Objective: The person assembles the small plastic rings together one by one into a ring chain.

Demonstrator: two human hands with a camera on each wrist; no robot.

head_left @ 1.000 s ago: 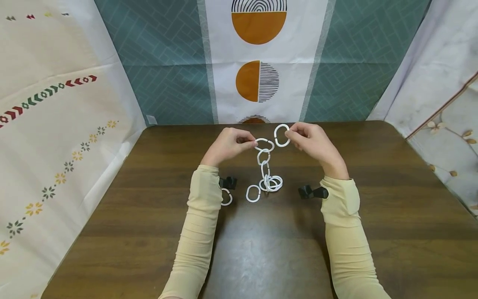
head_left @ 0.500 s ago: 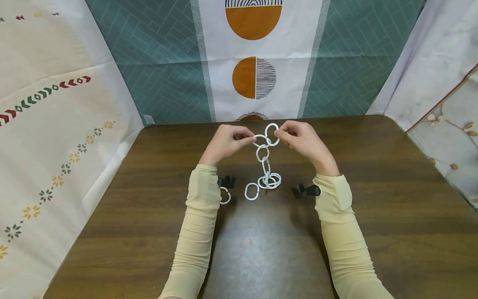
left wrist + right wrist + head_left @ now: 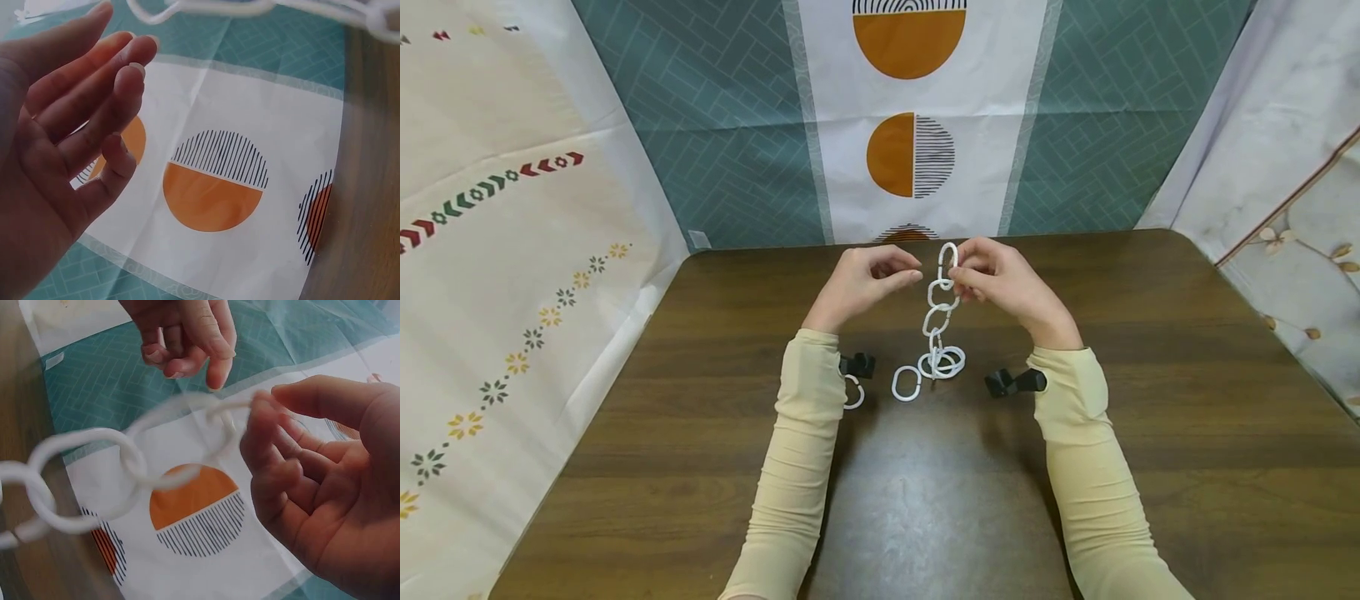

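Observation:
My right hand (image 3: 1003, 283) pinches the top white plastic link (image 3: 942, 260) between thumb and fingertips. From it hangs a white link chain (image 3: 937, 307), its lower end heaped on the table. In the right wrist view, the hanging links (image 3: 87, 434) stretch away to the left of the pinching fingers, partly blurred. My left hand (image 3: 872, 283) hovers just left of the top links with relaxed fingers, thumb and fingertips apart and nothing between them. The left wrist view confirms this, with blurred links (image 3: 231, 7) passing beyond the fingertips.
A loose white link (image 3: 894, 385) lies left of the heaped links (image 3: 953, 374). Another loose link (image 3: 862, 394) is partly hidden by the left sleeve (image 3: 805, 442). Patterned cloths hang behind and beside the brown wooden table (image 3: 940, 500).
My right hand brought its link leftward to the chain's top link, and the two are now joined. My left hand has let go of the chain, which now hangs from the right hand.

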